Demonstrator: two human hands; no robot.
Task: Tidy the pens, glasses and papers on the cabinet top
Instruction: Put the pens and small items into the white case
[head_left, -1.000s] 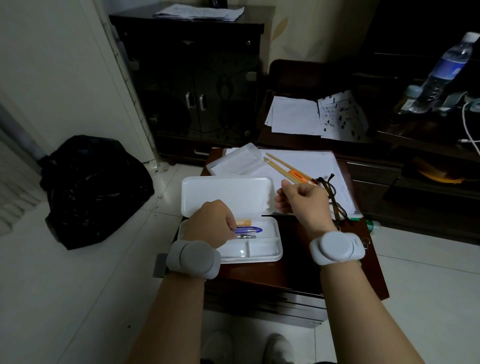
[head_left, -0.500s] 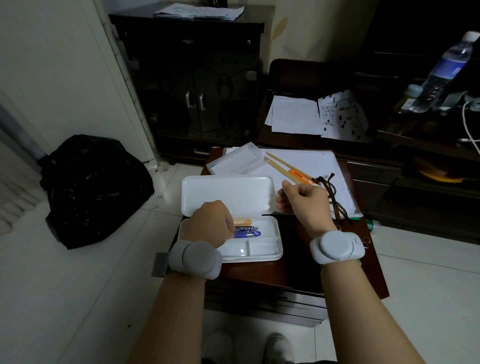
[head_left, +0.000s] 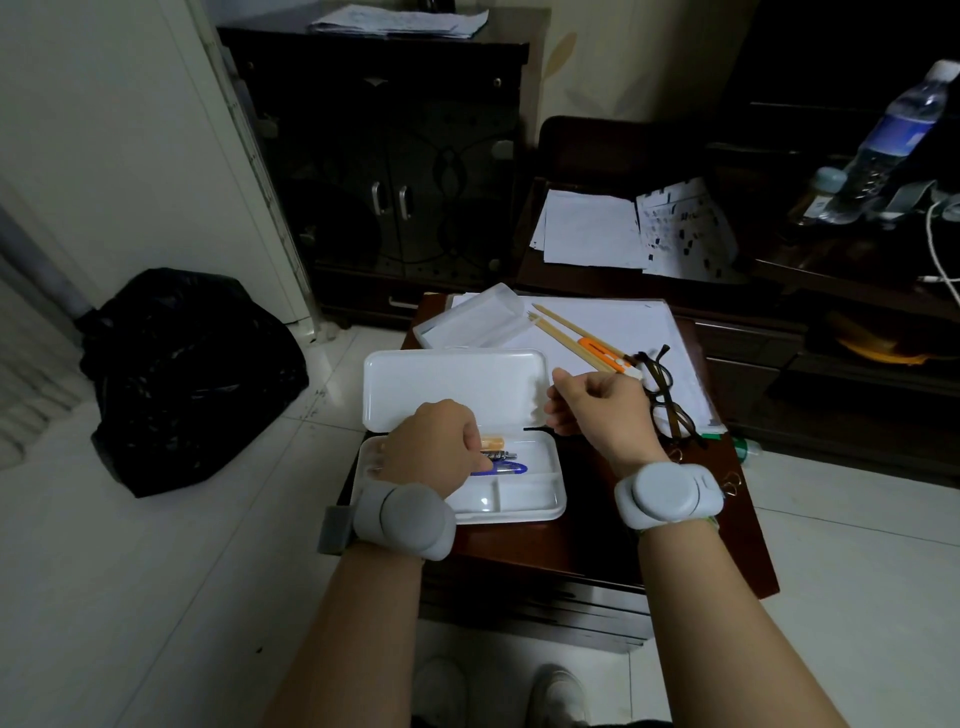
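An open white pencil case (head_left: 524, 496) lies on the dark cabinet top (head_left: 727, 545), its lid (head_left: 452, 384) folded back. My left hand (head_left: 431, 449) is down in the tray, fingers curled on the ends of a blue pen (head_left: 501, 470), a silver pen (head_left: 498, 456) and an orange one (head_left: 492, 443). My right hand (head_left: 597, 410) hovers just right of the lid and grips two wooden pencils (head_left: 566, 332) together with an orange pen (head_left: 597, 348), tips pointing up and left. Dark-framed glasses (head_left: 667, 402) lie on a stack of white papers (head_left: 623, 322) right of that hand.
A translucent plastic box (head_left: 472, 317) sits at the cabinet's back left. Behind are more loose papers (head_left: 592, 228), a tall dark cupboard (head_left: 395, 171) and a water bottle (head_left: 898, 124). A black rubbish bag (head_left: 187, 374) lies on the floor to the left.
My left hand has pushed the pens a little deeper into the tray, and the silver pen now shows beside the blue one. My right hand has hardly moved.
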